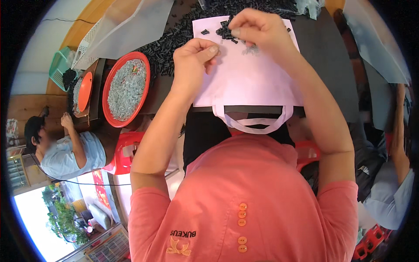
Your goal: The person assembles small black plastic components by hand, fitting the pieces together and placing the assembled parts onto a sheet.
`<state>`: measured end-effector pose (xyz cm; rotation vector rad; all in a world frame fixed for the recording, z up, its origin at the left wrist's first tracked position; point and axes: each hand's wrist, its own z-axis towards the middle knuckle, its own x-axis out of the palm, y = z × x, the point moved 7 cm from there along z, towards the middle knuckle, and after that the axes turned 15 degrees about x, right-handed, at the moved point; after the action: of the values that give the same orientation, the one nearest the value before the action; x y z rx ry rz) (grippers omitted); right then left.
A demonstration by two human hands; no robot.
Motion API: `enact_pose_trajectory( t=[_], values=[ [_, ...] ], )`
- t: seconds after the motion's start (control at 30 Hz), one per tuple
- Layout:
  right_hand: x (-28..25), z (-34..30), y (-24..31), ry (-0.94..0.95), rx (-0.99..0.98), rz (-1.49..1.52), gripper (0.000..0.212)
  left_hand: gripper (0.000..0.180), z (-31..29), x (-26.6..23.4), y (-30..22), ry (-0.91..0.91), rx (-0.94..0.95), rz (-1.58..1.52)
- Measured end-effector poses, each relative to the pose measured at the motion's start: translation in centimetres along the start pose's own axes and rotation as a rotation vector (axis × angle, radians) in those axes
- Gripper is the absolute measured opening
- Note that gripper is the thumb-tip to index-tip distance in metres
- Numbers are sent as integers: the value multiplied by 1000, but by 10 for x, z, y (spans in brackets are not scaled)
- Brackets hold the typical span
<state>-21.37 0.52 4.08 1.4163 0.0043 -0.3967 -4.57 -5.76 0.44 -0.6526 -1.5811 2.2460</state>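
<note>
A pale pinkish cloth tote bag lies flat on the dark table in front of me, its handles hanging over the near edge. My left hand is above its left side, thumb and fingers pinched together; whatever is between them, if anything, is too small to make out. Further right and farther off, my right hand is closed too, fingertips beside a small heap of black plastic pieces. What it grips is hidden. Below that hand lies a little scatter of small clear or silvery pieces. One black piece sits apart.
A large spread of black pieces covers the table's far and left parts. At the left stands a red basin full of small silvery pieces. A co-worker in light blue sits at far left; another person's arm shows at right.
</note>
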Motion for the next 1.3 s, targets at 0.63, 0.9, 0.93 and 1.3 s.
enact_pose_trajectory(
  t=[0.63, 0.9, 0.93, 1.3],
  values=[
    [36, -11, -8, 118, -47, -151, 8, 12, -3, 9, 6, -81, -234, -631],
    [78, -40, 9, 76, -578, -796, 12, 22, 71, 13, -23, 167, 694, 496],
    [78, -41, 7, 68, -572, -840, 14, 29, 73, 27, -24, 220, 779, 604],
    [76, -40, 3, 34, -509, -850, 18, 21, 70, 39, -10, 498, 874, 814]
  ],
)
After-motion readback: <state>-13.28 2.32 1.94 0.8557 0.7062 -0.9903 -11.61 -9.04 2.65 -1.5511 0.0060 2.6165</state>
